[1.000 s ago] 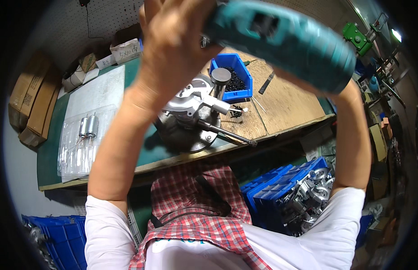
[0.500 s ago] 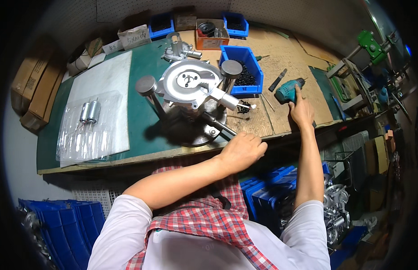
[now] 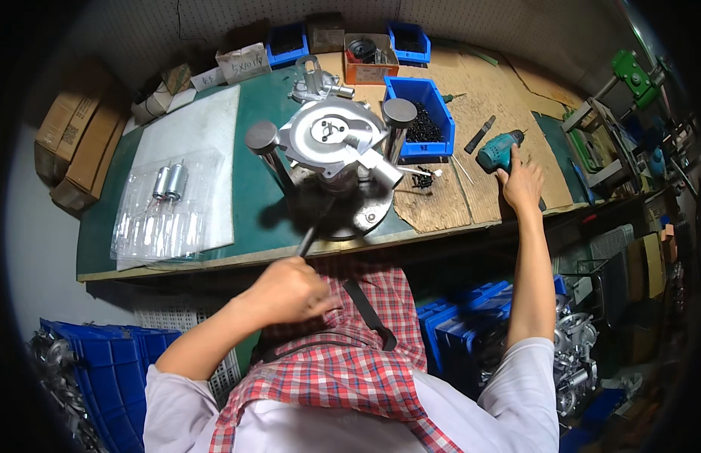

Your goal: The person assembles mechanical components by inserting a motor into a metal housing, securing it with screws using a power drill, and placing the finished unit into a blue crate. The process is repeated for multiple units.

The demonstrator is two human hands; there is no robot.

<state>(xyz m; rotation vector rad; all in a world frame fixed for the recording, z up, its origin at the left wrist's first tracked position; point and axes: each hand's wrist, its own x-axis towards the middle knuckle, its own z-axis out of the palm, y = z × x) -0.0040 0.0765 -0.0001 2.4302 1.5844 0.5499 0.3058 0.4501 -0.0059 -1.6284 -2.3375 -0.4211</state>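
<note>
My left hand point(image 3: 291, 291) is closed round the end of a metal lever point(image 3: 311, 232), which sticks out toward me from a round fixture base point(image 3: 372, 214). On the fixture sits a silver cast-metal housing point(image 3: 309, 136), between two posts with round caps, the left cap point(image 3: 261, 137) and the right cap point(image 3: 399, 112). A short pipe on the housing points to the right and toward me. My right hand point(image 3: 524, 185) is wrapped over the handle of a teal cordless drill point(image 3: 495, 153) lying on the cardboard, one finger stretched along its body.
A blue bin of black screws point(image 3: 449, 121) stands right of the housing, near loose black screws point(image 3: 422, 180). A black-handled tool point(image 3: 480, 134) lies by the drill. Two small motors point(image 3: 175, 181) rest in a clear tray at left. A green press point(image 3: 632, 79) stands far right.
My left hand has swung the lever to the left and toward me. My right hand stays on the drill. The view has shifted slightly.
</note>
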